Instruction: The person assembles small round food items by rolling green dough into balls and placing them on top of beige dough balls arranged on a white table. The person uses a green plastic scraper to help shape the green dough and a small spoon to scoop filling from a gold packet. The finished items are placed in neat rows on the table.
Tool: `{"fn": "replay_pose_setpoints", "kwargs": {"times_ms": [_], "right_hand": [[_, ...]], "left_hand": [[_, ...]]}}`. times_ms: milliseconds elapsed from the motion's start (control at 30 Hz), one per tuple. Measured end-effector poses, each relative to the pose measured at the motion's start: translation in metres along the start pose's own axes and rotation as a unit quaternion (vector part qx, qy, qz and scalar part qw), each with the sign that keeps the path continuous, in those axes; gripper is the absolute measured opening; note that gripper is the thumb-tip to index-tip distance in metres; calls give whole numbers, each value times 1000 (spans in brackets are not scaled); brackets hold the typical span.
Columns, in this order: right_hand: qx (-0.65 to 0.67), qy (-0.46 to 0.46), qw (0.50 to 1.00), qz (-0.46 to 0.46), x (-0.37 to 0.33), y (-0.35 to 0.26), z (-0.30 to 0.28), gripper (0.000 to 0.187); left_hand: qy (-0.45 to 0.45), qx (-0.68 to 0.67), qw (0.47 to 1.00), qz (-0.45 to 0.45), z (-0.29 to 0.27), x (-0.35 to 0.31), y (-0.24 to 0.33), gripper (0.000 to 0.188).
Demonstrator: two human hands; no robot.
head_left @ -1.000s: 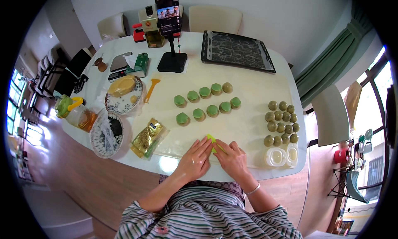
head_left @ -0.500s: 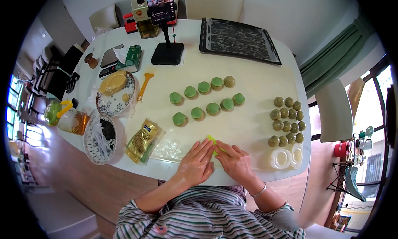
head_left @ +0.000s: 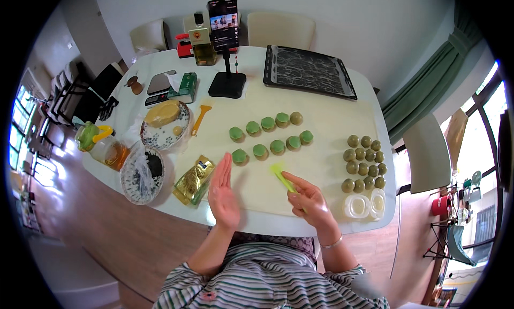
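Observation:
A slim lime-green tool (head_left: 285,181) with a flat, motion-blurred head is gripped in my right hand (head_left: 310,202), above the near part of the pale mat (head_left: 257,194). My left hand (head_left: 223,199) is raised near the mat's front left, its fingers stretched straight and nothing in it. Beyond my hands lie two slanting rows of balls topped with green discs, such as this green-topped ball (head_left: 277,147). At the far end of the back row, a brownish-green ball (head_left: 296,118) has no green top.
On the right are several brownish-green balls (head_left: 360,155) and clear plastic molds (head_left: 357,206). A gold packet (head_left: 195,180), patterned bowl (head_left: 128,187), plate with dough (head_left: 154,140), and orange spatula (head_left: 201,120) stand left. At the back are a phone stand (head_left: 227,85) and black baking tray (head_left: 310,72).
My hands were together low on the mat over the green tool. They have parted: the left rose leftward and opened out, while the right lifted the tool. The view has shifted slightly.

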State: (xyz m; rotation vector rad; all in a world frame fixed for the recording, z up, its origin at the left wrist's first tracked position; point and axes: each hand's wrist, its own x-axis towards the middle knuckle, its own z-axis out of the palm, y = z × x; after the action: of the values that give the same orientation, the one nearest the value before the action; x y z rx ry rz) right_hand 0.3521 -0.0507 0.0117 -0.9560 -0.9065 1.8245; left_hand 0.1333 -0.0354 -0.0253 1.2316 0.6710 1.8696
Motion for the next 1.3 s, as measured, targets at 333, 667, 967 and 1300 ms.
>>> {"fn": "replay_pose_setpoints", "kwargs": {"times_ms": [333, 667, 967, 1300], "right_hand": [[62, -106, 992, -25, -16, 37, 29, 52], [-541, 87, 784, -292, -42, 30, 69, 42], [-590, 20, 752, -293, -41, 31, 65, 48], [-659, 57, 724, -199, -40, 53, 60, 35]], "left_hand": [[65, -340, 918, -192, 54, 6, -20, 81], [61, -484, 861, -148, 53, 1, -5, 88], [84, -584, 800, -111, 39, 11, -7, 88], [66, -481, 871, -70, 33, 20, 15, 87]]}}
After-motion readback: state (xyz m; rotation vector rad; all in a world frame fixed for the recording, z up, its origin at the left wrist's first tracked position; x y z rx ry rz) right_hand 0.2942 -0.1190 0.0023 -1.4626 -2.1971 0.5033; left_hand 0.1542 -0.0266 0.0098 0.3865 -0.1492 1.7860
